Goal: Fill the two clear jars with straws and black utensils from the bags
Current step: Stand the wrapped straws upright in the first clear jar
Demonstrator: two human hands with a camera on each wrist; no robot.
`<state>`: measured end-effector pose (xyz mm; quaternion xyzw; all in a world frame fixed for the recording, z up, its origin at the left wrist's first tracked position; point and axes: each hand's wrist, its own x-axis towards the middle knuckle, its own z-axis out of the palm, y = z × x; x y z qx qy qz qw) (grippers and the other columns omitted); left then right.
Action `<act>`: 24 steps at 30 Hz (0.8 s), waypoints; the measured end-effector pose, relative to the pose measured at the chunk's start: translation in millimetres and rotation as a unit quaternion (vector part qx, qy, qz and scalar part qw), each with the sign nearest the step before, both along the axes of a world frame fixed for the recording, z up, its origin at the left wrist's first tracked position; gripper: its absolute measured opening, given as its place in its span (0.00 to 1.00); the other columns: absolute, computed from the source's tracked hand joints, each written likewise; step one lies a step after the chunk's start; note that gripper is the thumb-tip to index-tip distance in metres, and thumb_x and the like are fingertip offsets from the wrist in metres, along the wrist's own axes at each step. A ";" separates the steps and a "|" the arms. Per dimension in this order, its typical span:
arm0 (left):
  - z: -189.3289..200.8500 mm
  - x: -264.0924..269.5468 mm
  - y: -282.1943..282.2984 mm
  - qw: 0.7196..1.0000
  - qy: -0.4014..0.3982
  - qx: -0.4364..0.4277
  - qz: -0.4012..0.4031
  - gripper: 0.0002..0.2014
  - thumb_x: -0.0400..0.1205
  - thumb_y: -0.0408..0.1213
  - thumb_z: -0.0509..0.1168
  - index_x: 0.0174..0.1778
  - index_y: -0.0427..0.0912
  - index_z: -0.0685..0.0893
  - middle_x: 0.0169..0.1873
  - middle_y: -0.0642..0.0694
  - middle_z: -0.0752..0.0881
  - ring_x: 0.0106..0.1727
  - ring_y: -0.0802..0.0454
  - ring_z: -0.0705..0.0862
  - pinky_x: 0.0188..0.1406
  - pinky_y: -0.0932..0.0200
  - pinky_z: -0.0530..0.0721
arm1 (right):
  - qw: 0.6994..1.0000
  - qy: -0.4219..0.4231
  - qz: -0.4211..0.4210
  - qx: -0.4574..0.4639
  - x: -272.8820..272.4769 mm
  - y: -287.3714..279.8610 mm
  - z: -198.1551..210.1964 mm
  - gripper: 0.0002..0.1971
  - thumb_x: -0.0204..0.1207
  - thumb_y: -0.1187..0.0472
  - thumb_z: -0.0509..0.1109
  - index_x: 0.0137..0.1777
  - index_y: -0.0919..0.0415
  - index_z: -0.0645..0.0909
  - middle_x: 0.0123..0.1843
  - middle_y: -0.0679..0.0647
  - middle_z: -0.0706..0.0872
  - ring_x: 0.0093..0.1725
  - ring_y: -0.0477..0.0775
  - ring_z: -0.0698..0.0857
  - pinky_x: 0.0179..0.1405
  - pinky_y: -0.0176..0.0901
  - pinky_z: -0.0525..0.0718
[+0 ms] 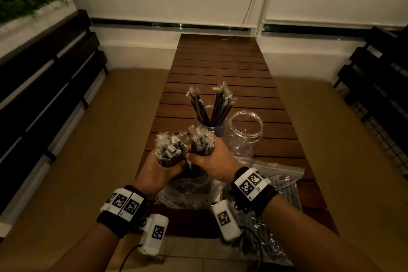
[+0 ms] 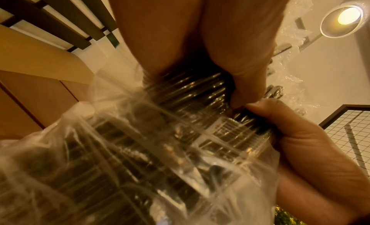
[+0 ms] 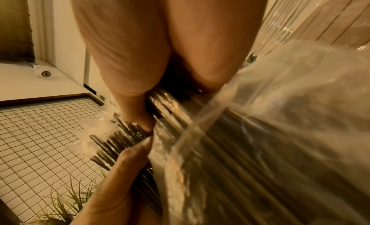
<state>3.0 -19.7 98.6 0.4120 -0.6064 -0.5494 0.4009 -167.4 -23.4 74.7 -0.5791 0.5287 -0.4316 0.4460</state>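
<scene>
Over the near end of the slatted wooden table [image 1: 220, 68], both hands hold bundles of black wrapped pieces upright, side by side. My left hand [image 1: 161, 168] grips one bundle [image 1: 170, 150], and my right hand [image 1: 209, 158] grips the other bundle [image 1: 202, 142]. Their lower ends reach into a clear plastic bag [image 1: 187, 192] beneath the hands. In the left wrist view the left hand [image 2: 240, 46] wraps the black pieces [image 2: 190, 89] with the bag [image 2: 120, 149] below. Behind stand a clear jar [image 1: 218, 129] holding black straws [image 1: 209, 108] and an empty clear jar [image 1: 246, 126].
A second zip bag [image 1: 280, 174] with dark pieces lies at the near right of the table. A clear lid [image 1: 239, 148] sits before the empty jar. Dark slatted benches [image 1: 44, 86] with tan cushions flank the table. White blinds hang behind.
</scene>
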 end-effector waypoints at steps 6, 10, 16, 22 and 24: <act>0.6 -0.5 0.4 1.000 0.010 0.013 0.002 0.20 0.76 0.12 0.64 0.45 0.46 0.80 0.33 0.63 0.91 0.37 0.68 0.90 0.33 0.74 0.84 | 1.000 0.000 -0.020 -0.004 -0.4 1.0 11.5 0.07 0.76 0.63 0.78 0.53 0.61 0.87 0.51 0.54 0.92 0.54 0.48 0.91 0.61 0.48 0.88; -2.1 2.3 -3.5 0.999 0.001 0.031 0.014 0.18 0.77 0.14 0.65 0.43 0.45 0.79 0.31 0.63 0.90 0.35 0.70 0.88 0.32 0.75 0.83 | 0.999 -0.019 -0.040 -0.028 -8.2 -2.0 40.7 0.09 0.77 0.67 0.76 0.42 0.51 0.83 0.41 0.46 0.88 0.43 0.39 0.88 0.49 0.32 0.87; -4.0 3.2 -4.5 0.998 0.004 0.045 0.036 0.20 0.76 0.15 0.67 0.44 0.48 0.77 0.31 0.56 0.90 0.34 0.72 0.87 0.30 0.77 0.82 | 0.995 -0.048 -0.039 -0.076 -19.4 -12.8 86.3 0.10 0.80 0.66 0.73 0.42 0.49 0.84 0.43 0.51 0.90 0.51 0.52 0.91 0.56 0.45 0.88; -6.8 4.8 -6.8 0.997 0.008 0.049 0.051 0.19 0.75 0.15 0.68 0.44 0.47 0.78 0.31 0.52 0.88 0.32 0.70 0.87 0.28 0.76 0.82 | 0.971 -0.226 -0.048 -0.061 -27.5 -26.5 96.2 0.13 0.81 0.75 0.68 0.45 0.56 0.84 0.40 0.53 0.91 0.47 0.66 0.93 0.59 0.74 0.86; -8.7 6.0 -8.0 0.998 -0.003 0.045 0.046 0.18 0.76 0.16 0.68 0.44 0.47 0.78 0.30 0.56 0.90 0.33 0.70 0.87 0.30 0.75 0.82 | 0.967 -0.242 -0.051 -0.060 -27.6 -28.6 96.6 0.15 0.81 0.76 0.67 0.43 0.54 0.85 0.38 0.52 0.90 0.44 0.64 0.93 0.57 0.71 0.88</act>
